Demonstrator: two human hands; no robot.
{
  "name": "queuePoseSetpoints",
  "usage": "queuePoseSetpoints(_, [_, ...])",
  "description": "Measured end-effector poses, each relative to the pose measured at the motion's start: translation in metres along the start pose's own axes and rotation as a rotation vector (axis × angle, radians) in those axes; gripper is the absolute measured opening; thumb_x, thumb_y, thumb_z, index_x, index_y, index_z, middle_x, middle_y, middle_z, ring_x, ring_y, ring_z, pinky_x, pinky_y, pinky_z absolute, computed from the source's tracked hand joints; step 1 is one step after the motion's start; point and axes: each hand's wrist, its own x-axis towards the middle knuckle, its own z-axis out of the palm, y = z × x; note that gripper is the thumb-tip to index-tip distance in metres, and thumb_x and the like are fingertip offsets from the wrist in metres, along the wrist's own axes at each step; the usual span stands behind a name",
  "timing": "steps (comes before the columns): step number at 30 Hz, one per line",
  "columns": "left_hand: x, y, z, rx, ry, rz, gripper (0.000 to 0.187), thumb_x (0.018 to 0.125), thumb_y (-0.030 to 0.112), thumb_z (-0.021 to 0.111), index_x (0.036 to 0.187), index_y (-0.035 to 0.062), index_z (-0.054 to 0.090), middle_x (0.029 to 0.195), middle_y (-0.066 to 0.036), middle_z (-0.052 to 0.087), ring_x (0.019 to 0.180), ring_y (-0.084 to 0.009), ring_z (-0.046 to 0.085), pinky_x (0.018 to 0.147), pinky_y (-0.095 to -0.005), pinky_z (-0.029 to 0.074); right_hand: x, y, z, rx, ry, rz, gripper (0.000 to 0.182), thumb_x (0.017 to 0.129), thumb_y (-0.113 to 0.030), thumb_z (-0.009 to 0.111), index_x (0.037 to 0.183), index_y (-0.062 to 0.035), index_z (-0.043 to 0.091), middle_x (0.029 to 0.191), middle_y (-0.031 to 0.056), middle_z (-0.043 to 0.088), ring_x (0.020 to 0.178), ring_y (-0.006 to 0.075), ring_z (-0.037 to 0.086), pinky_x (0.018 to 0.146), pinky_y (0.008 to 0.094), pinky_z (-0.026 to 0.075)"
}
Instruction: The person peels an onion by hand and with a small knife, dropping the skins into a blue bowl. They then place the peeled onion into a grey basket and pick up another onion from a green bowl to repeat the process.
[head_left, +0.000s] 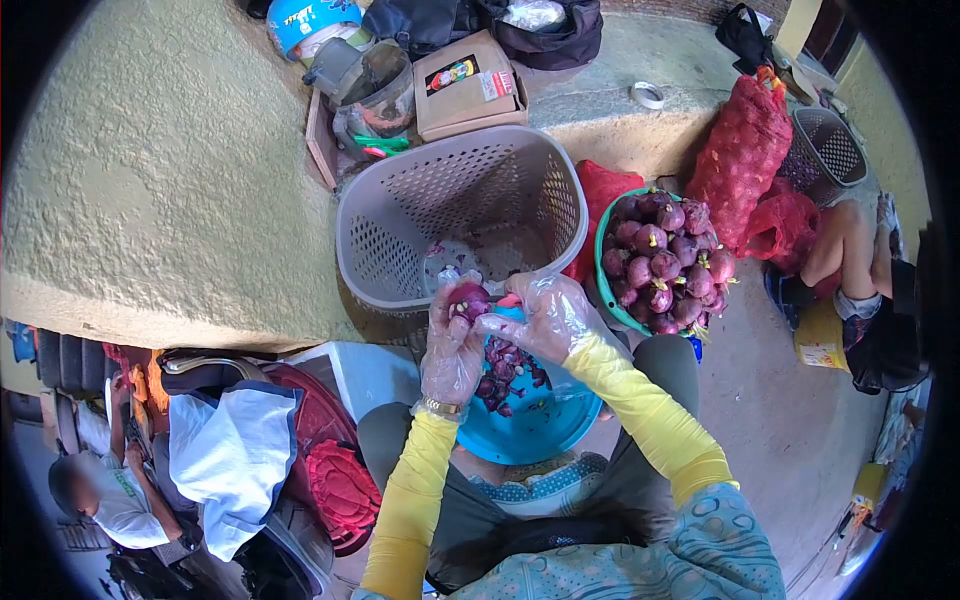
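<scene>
My left hand, in a clear plastic glove, has its fingers wrapped round a peeled red onion. Close beside it, my right hand, gloved too, holds a small tool with a red part showing at the fingers; its blade cannot be made out. Beneath both hands lies a blue basin with onion skins and scraps in it. A grey perforated basket stands just beyond my hands, with a few bits at its bottom. To the right, a green-rimmed tub holds a heap of red onions.
Behind the tub leans a red mesh sack of onions. A cardboard box and buckets stand behind the basket. One person is at the lower left; another person's legs show at the right. A textured wall rises at left.
</scene>
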Motion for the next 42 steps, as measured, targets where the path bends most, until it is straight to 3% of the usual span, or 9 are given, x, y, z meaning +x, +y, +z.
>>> queuePoseSetpoints(11, [0.0,0.001,0.004,-0.049,0.023,-0.001,0.056,0.091,-0.002,0.065,0.143,0.0111,0.048,0.145,-0.013,0.049,0.127,-0.0248,0.054,0.106,-0.0361,0.05,0.001,-0.002,-0.005,-0.023,-0.078,0.033,0.056,0.076,-0.064,0.072,0.079,-0.0084,0.066,0.073,0.0141,0.066,0.072,0.0342,0.068,0.064,0.0456,0.053])
queuePoseSetpoints(14, [0.0,0.0,-0.002,0.062,-0.007,0.009,0.052,0.094,0.008,0.066,0.143,0.0156,0.05,0.149,-0.012,0.045,0.13,-0.0237,0.052,0.109,-0.0372,0.047,0.002,-0.004,-0.007,-0.034,-0.089,0.024,0.056,0.076,-0.064,0.072,0.079,-0.0087,0.067,0.074,0.014,0.067,0.074,0.0344,0.068,0.065,0.0457,0.053])
queuePoseSetpoints(18, [-0.001,0.001,0.002,0.073,-0.004,0.007,0.053,0.094,0.007,0.066,0.143,0.0158,0.049,0.148,-0.012,0.045,0.129,-0.0236,0.052,0.108,-0.0372,0.047,0.001,-0.004,-0.007,-0.004,-0.11,0.044,0.056,0.077,-0.064,0.072,0.081,-0.0082,0.067,0.075,0.0144,0.067,0.075,0.0352,0.068,0.066,0.0463,0.053])
queuePoseSetpoints(30, [0.004,0.006,0.006,0.152,0.01,-0.042,0.052,0.094,0.001,0.061,0.144,0.0077,0.045,0.142,-0.016,0.049,0.127,-0.0237,0.053,0.108,-0.0366,0.047,0.004,0.002,-0.011,0.007,-0.15,0.112,0.057,0.081,-0.059,0.071,0.089,-0.0023,0.066,0.08,0.0215,0.068,0.078,0.0403,0.067,0.071,0.049,0.052])
queuePoseSetpoints(33, [0.005,0.004,0.002,0.19,0.059,-0.003,0.055,0.095,0.007,0.064,0.145,0.0059,0.042,0.14,-0.015,0.05,0.128,-0.026,0.053,0.108,-0.0391,0.048,0.005,-0.001,-0.01,0.151,-0.177,0.175,0.051,0.089,-0.05,0.067,0.101,-0.0004,0.065,0.08,0.0231,0.067,0.078,0.0425,0.067,0.071,0.0499,0.052])
queuePoseSetpoints(35, [0.006,0.006,0.006,0.167,0.128,0.021,0.051,0.096,0.007,0.063,0.143,0.0042,0.043,0.136,-0.014,0.051,0.127,-0.0267,0.053,0.109,-0.041,0.048,0.002,0.005,0.004,0.475,0.058,0.13,0.046,0.097,-0.042,0.06,0.112,0.0012,0.062,0.079,0.0224,0.067,0.076,0.0381,0.068,0.07,0.0458,0.052])
queuePoseSetpoints(36, [0.008,0.008,0.008,0.168,0.129,0.022,0.051,0.096,0.007,0.063,0.143,0.0042,0.043,0.136,-0.014,0.051,0.127,-0.0267,0.053,0.109,-0.041,0.048,0.002,0.008,0.007,0.599,-0.069,0.24,0.045,0.103,-0.039,0.051,0.127,-0.0009,0.057,0.089,0.0213,0.067,0.08,0.0306,0.069,0.072,0.041,0.053])
queuePoseSetpoints(39, [0.01,0.012,0.008,0.169,0.15,0.072,0.045,0.095,0.003,0.061,0.138,0.0031,0.047,0.134,-0.013,0.051,0.128,-0.0286,0.051,0.116,-0.0444,0.04,-0.002,0.013,0.004,0.835,-0.306,0.277,0.049,0.105,-0.037,0.048,0.143,-0.0063,0.048,0.104,0.0205,0.066,0.092,0.025,0.067,0.075,0.0371,0.054])
queuePoseSetpoints(42, [0.01,0.015,0.004,0.16,0.182,0.086,0.044,0.097,0.005,0.061,0.138,0.0034,0.047,0.134,-0.013,0.052,0.127,-0.0275,0.052,0.115,-0.0436,0.041,-0.007,0.014,0.016,0.867,-0.29,0.077,0.054,0.106,-0.035,0.045,0.154,-0.0122,0.035,0.116,0.0211,0.064,0.103,0.0291,0.065,0.084,0.038,0.053])
